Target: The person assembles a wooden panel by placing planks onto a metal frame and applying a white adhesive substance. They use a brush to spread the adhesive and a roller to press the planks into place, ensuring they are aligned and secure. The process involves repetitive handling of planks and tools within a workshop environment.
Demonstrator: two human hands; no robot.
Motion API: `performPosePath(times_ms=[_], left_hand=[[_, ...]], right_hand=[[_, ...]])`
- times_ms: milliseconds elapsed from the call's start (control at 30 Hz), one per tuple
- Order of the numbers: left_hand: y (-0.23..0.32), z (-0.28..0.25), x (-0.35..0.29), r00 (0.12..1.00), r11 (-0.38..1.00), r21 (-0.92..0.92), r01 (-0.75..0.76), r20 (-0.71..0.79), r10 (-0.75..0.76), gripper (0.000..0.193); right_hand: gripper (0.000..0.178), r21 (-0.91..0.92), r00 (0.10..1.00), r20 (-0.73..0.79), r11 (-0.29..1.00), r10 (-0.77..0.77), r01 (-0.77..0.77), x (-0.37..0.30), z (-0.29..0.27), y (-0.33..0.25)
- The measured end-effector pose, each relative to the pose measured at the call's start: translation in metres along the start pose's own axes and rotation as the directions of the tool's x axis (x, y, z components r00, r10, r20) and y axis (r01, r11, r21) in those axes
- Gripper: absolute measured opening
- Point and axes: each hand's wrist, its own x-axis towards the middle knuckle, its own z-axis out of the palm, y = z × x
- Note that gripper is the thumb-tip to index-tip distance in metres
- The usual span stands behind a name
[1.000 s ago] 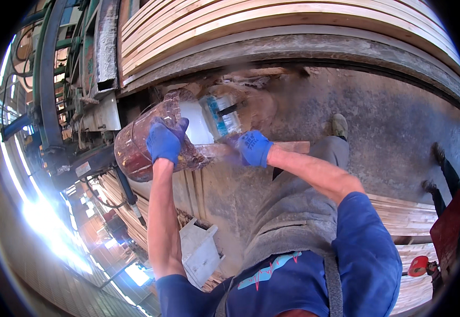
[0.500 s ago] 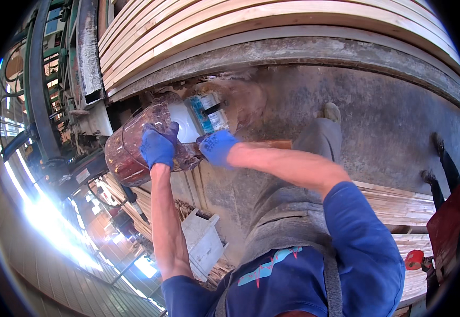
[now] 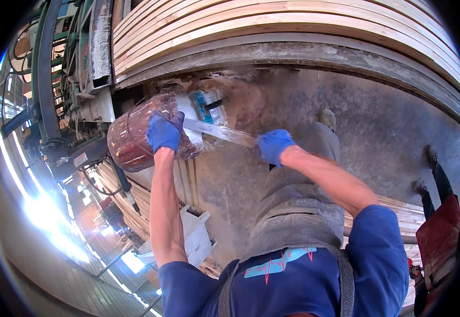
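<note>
Dusty concrete floor [image 3: 304,116] below stacked wooden boards [image 3: 272,26] backs the work. Left hand [image 3: 164,132], blue-gloved, curls its fingers over the rim of a reddish-stained clear bucket [image 3: 135,140] held tilted at chest height, while the right hand [image 3: 275,145] is fisted round a pale stick [image 3: 219,132] reaching into it. Stirring or scraping seems the step in hand, which calls for a steady hold on the rim.

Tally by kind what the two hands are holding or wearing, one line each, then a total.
Blue gloves: 2, on the left hand and the right hand
Dark red bucket: 1, gripped at the rim by the left hand
Long pale stick: 1, held by the right hand, its far end reaching the bucket
Total: 4
</note>
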Motion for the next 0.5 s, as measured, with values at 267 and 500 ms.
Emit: performPosePath(times_ms=[267, 500], left_hand=[[-0.027, 0.004, 0.003, 0.998, 0.997, -0.063, -0.036, -0.045, 0.033, 0.069], [-0.042, 0.001, -0.014, 0.999, 0.993, -0.115, -0.007, -0.047, 0.001, 0.071]], right_hand=[[0.033, 0.006, 0.983, -0.084, 0.987, 0.161, -0.162, -0.068, -0.02, 0.002], [0.015, 0.065, 0.974, -0.161, 0.983, -0.161, 0.173, -0.01, 0.0, -0.061]])
